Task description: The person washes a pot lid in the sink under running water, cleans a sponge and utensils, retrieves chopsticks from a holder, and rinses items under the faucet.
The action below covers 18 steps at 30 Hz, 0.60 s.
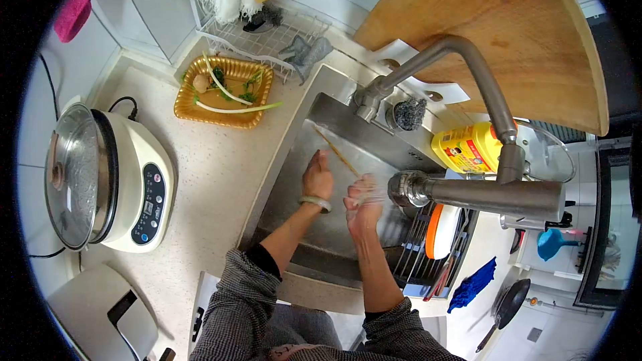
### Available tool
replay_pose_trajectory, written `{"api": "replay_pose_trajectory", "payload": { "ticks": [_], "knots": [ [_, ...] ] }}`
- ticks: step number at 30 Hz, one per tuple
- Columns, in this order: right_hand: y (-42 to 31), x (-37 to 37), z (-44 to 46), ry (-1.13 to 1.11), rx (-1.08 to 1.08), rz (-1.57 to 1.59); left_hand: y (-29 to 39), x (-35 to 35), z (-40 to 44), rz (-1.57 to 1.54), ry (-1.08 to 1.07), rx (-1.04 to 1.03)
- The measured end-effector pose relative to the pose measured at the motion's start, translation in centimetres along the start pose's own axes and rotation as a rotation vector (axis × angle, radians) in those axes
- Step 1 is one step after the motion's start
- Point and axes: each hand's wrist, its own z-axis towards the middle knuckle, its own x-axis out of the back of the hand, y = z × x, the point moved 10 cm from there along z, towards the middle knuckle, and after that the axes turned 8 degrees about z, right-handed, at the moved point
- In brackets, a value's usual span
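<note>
Here, over a sink, left hand with fingers close together, right hand at 4 o'clock from it, blurred, finger grip impossible to tell on either, thin brown stick reaching from right fingertips toward 11 o'clock.

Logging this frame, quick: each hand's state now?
Left hand: open or closed cannot be told; nothing held shows.
Right hand: blurred; cannot tell whether it holds the stick.

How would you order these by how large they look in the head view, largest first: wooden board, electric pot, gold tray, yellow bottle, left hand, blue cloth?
1. Wooden board
2. Electric pot
3. Gold tray
4. Yellow bottle
Left hand and blue cloth: smallest, but too alike to rank.
</note>
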Motion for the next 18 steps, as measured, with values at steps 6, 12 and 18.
{"api": "replay_pose_trajectory", "payload": {
  "ticks": [6,12,18],
  "knots": [
    [0.9,1.1,0.4,0.081,-0.054,0.117,0.7,-1.0,-0.8,0.038,-0.087,-0.018],
    [1.5,6.6,3.5,0.111,0.082,0.021,4.4,-3.4,-3.1,0.193,-0.523,-0.172],
    [-1.0,5.9,2.7,0.023,0.058,-0.108,4.6,-5.4,-3.3,0.214,-0.612,-0.388]
  ]
}}
